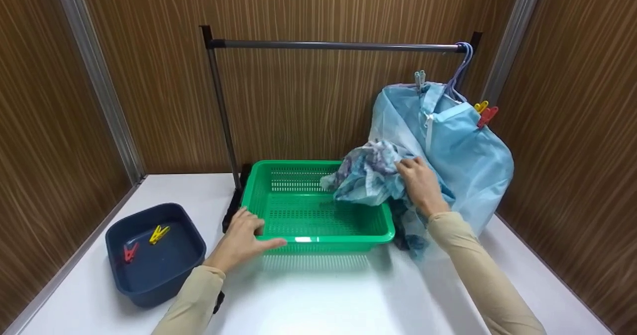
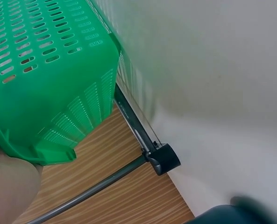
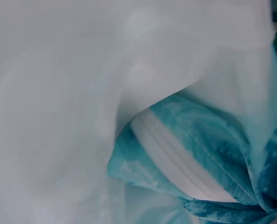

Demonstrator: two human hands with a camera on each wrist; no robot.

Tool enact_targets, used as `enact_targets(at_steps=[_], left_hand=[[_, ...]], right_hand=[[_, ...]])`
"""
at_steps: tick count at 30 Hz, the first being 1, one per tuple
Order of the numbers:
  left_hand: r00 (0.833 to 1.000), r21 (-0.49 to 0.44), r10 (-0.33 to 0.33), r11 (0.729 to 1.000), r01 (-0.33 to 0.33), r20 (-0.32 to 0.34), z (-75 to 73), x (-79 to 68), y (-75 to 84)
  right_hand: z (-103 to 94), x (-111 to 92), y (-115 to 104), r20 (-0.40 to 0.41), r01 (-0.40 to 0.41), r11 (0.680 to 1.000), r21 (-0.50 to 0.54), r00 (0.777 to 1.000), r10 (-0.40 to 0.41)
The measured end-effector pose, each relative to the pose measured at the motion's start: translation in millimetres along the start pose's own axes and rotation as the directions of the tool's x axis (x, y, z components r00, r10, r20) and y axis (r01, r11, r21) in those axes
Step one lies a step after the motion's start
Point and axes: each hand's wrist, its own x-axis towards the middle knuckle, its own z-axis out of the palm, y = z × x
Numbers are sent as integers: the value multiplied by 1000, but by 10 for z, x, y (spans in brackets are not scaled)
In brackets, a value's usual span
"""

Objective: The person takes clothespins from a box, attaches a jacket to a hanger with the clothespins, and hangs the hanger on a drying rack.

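Observation:
A green plastic basket (image 1: 318, 225) with slotted walls stands in the middle of the table. My left hand (image 1: 241, 240) grips its front left corner, the thumb lying along the front rim. Over the basket's right side, my right hand (image 1: 420, 185) holds a bunched, blue-and-purple patterned cloth (image 1: 371, 170); part of it hangs down outside the basket. Just behind that hand hangs a light-blue sheer garment (image 1: 463, 161) with a zipper. The right wrist view is filled by pale sheer fabric and a teal patterned cloth (image 3: 213, 140) with a white band.
A dark blue tub (image 1: 154, 270) at the left holds a red clothespin (image 1: 130, 252) and a yellow clothespin (image 1: 159, 234). Behind the basket, a metal rack (image 1: 338, 45) carries a purple hanger (image 1: 460, 73) at its right end. Clothespins (image 1: 487, 117) clip the garment. Wood-patterned walls enclose the table.

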Motion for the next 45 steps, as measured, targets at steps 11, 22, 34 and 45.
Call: enact_targets(at_steps=[11,22,34,45], left_hand=[[1000,-3,11,1000,-11,-12,-4,-14,3],[999,-2,25,1000,-26,-33,-5,-11,4],[1000,-14,15,1000,-16,-24,12,2,38],[999,8,4,1000,-4,-36,24,4,34]], right_hand=[[83,-324,286,121,-177,976,-125,974,192],[75,-297,145,483,-435,882,183,821,305],[159,0,-189,506,-412,891,192,819,269],[318,192,-450,533,-410,912,9,773,343]])
